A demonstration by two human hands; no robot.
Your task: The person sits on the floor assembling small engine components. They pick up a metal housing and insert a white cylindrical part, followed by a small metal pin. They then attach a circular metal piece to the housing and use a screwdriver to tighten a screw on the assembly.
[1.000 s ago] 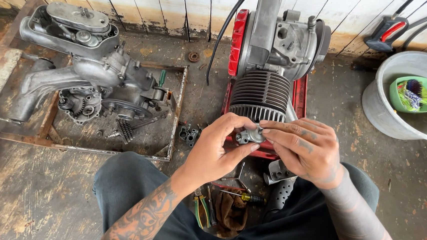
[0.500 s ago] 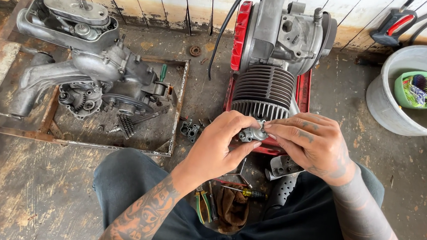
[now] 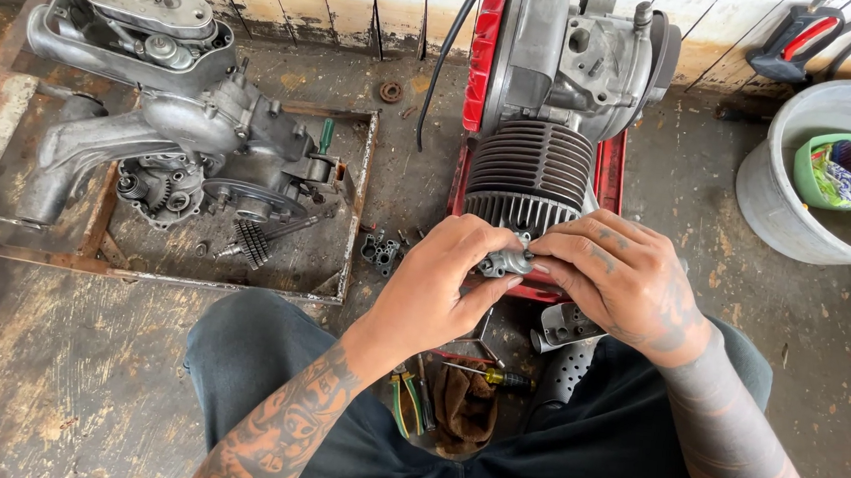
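Both hands on a small metal part
Left hand [image 3: 437,285] and right hand [image 3: 618,272] each grip clamped on the small metal part [image 3: 504,263], finned engine cylinder [image 3: 530,171] just beyond.

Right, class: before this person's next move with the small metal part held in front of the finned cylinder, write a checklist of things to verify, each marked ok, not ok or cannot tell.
1. Small metal part held by both hands: ok; left hand and right hand pinch it.
2. Part clear of the finned cylinder: cannot tell.
3. Screwdriver within reach: ok, between the knees.
4. Pliers nearby: ok.
5. Loose small parts off to the side: ok.
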